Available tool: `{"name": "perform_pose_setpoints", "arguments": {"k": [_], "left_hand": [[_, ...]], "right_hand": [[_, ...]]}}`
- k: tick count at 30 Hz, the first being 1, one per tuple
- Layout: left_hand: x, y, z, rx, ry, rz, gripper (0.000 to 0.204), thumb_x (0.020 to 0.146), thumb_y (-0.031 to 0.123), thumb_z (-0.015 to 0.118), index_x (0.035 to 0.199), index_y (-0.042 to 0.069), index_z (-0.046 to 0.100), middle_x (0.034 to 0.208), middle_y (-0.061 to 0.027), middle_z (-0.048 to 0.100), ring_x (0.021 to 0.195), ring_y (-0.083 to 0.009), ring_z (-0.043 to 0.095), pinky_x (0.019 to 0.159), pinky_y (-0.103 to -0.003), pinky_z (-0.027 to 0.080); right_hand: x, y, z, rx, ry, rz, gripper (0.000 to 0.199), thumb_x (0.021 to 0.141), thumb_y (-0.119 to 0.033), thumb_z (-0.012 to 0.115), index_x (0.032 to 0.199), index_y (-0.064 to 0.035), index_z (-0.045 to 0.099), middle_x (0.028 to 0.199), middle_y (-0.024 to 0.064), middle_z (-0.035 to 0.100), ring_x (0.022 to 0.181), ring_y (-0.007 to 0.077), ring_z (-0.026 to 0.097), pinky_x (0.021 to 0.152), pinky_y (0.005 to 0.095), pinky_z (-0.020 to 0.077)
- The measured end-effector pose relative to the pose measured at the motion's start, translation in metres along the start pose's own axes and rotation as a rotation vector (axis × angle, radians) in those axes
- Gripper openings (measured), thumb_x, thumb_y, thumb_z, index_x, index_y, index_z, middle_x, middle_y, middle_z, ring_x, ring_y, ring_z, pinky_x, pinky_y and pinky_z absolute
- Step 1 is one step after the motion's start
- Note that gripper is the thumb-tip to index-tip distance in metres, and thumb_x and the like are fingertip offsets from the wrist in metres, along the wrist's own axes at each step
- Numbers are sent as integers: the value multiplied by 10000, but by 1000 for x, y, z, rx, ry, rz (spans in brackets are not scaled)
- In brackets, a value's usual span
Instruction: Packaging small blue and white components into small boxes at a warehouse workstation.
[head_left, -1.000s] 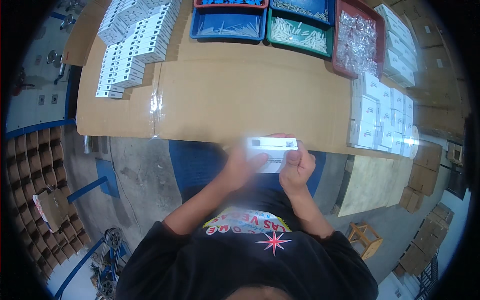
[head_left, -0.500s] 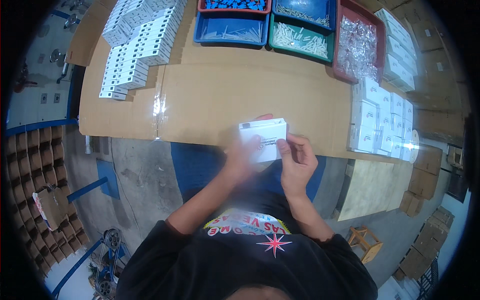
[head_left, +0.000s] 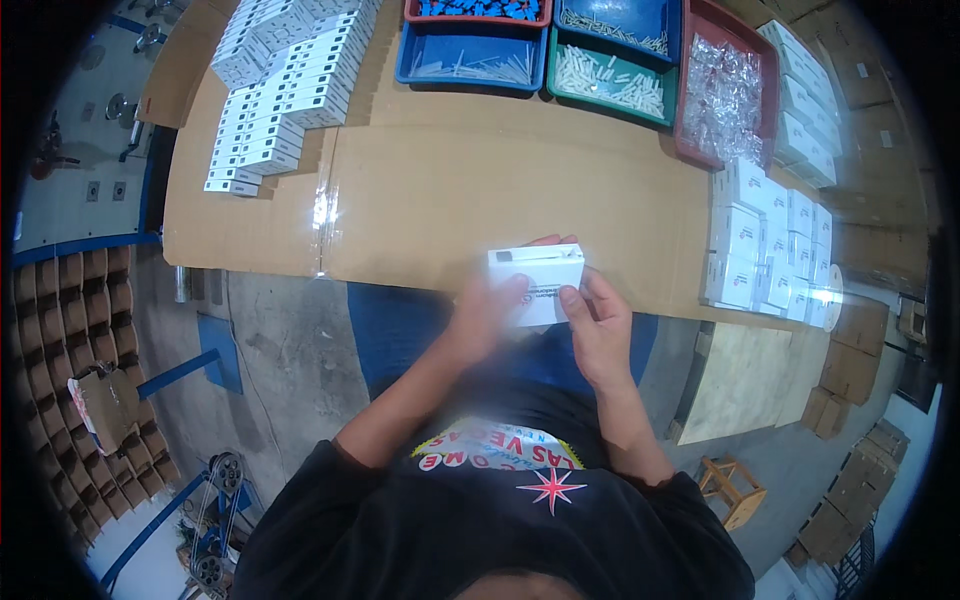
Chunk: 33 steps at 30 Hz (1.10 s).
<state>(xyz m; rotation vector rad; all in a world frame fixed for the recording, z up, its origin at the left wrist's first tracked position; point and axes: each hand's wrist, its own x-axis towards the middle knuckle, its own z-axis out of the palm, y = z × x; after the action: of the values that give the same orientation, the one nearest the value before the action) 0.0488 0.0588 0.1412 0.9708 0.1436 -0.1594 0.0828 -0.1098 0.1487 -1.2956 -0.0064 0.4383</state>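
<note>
Both forearms raised from below — left hand (head_left: 487, 312) blurred, right hand (head_left: 597, 325) curled, thumb up, fingers closed.

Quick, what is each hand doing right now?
Left hand: closed on the small white box, blurred.
Right hand: fingers closed on the same box's right side.
</note>
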Motion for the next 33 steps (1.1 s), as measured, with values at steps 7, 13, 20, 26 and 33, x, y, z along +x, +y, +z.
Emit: {"name": "perform_pose_setpoints", "arguments": {"k": [7,13,20,26,33], "left_hand": [[-5,3,-2,120,-58,55,621,1101,379,543,1536,-60,476,1388,-116,648,1212,-167,617,1063,-336,477],[1,5,0,110,-170,90,652,1060,317,600,1565,-48,409,1549,-169,531,1352,-243,570,1159,-391,435],[-3,0,6,147,-134,146,655,1024,457,649,1444,-42,586,1536,-218,542,1387,-298,559,1156,-421,436],[-5,7,0,236,-241,168,606,1015,365,671,1468,-22,563,1532,-231,535,1403,-317,546,1157,-428,440],[-6,14,9,245,-290,284,542,978,238,661,1451,-18,590,1517,-241,554,1395,-344,560,1150,-441,455]], "right_hand": [[-8,10,-8,67,-28,-82,307,1045,-111,686,1299,55,638,1142,93,745,1008,99,665,865,240,527],[-4,7,-7,170,-55,-111,338,1017,-161,737,1271,43,648,1106,66,731,1013,102,653,850,240,520],[-4,3,-8,77,-86,-88,385,977,-228,794,1232,29,663,1043,24,719,911,73,636,778,221,510],[-8,-2,-16,55,-179,-110,434,959,-268,813,1236,32,665,1066,25,722,923,76,641,795,226,513],[-18,-6,-27,129,-184,-118,634,921,-406,825,1304,63,640,1112,48,709,986,104,643,856,248,510]]}}
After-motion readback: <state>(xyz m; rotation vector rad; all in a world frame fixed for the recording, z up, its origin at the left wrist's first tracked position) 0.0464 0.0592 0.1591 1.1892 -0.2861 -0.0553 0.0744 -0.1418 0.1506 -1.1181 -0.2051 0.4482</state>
